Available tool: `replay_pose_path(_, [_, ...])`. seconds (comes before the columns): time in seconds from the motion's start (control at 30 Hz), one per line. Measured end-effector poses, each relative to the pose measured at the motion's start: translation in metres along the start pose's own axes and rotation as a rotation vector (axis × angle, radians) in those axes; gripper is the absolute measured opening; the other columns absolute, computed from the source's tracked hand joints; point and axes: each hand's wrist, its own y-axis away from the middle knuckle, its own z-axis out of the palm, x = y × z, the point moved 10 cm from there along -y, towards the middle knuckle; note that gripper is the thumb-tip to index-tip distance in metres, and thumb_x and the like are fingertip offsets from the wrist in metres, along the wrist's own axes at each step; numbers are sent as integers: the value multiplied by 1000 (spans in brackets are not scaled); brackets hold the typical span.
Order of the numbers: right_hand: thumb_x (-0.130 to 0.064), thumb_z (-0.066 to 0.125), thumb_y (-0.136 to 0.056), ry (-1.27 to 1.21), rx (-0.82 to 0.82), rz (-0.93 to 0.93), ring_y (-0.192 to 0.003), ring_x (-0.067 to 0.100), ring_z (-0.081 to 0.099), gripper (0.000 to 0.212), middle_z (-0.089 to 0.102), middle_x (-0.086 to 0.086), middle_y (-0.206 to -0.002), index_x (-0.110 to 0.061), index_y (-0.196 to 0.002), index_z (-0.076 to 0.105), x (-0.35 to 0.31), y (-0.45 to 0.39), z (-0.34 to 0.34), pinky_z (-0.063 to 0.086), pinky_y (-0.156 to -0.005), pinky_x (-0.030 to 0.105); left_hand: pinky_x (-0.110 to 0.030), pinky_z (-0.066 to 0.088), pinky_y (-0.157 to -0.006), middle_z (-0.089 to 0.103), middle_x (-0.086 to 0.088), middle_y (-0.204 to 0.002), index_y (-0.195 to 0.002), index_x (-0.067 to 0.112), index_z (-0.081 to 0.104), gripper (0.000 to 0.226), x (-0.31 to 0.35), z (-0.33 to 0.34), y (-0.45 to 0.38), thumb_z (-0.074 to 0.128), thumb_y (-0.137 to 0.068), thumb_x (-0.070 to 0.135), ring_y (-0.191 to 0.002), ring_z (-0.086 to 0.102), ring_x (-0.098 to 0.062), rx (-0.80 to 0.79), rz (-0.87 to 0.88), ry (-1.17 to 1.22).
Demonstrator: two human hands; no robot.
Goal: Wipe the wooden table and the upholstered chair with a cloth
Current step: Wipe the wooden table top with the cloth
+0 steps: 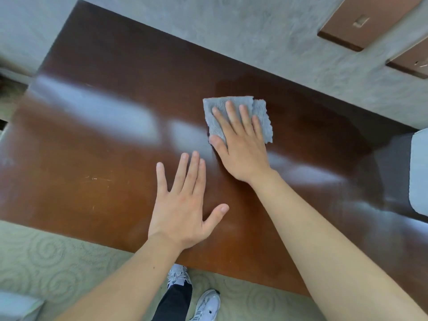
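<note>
A glossy brown wooden table [104, 140] fills most of the view. A folded grey cloth [261, 112] lies on it right of centre. My right hand [240, 144] presses flat on the cloth, fingers straight and spread. My left hand [183, 205] rests flat on the bare wood nearer the front edge, fingers straight, thumb out to the right. At the right edge, part of a pale upholstered chair [419, 172] shows, close against the table's side.
Grey wall runs behind the table, with two brown panels [366, 22] at the upper right. Pale patterned carpet [46, 258] lies below the front edge. My white shoes [206, 304] stand on it. A pale object [16, 306] sits at the bottom left corner.
</note>
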Motion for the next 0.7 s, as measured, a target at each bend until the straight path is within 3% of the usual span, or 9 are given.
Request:
replay_pose_path(0.13, [-52, 18, -104, -22, 0, -4, -153, 22, -10, 59, -5, -2, -167, -34, -158, 3, -10, -56, -11, -10, -121, 43, -69, 9, -118, 13, -15, -167, -157, 2, 20, 94, 0, -1, 0, 11, -96, 73, -155, 6, -30, -3, -12, 11])
replay_pose_path(0.27, [-50, 18, -105, -36, 8, -37, -153, 21, -10, 57, -4, -2, -167, -34, -158, 6, -18, -41, -9, -9, -121, 42, -67, 7, -119, 13, -14, -167, -157, 3, 18, 93, -1, -3, 3, 1, -96, 71, -155, 7, -27, 6, -19, 47])
replay_pose_path(0.47, [-51, 17, -101, -8, -52, -146, -154, 20, -5, 59, 3, -4, -167, -35, -158, 10, -28, 74, 9, -1, -123, 45, -60, 13, -122, 20, -18, -164, -155, -2, 24, 93, -4, -10, 13, -2, -97, 66, -154, 14, -28, 59, -60, 131])
replay_pose_path(0.7, [-50, 24, -105, 3, -69, -278, -154, 22, 1, 57, 7, -3, -167, -34, -158, 10, -23, 219, 37, 7, -122, 46, -52, 8, -125, 16, -15, -165, -156, 0, 21, 84, 2, -3, 26, 9, -99, 59, -155, 11, -26, 41, -75, 121])
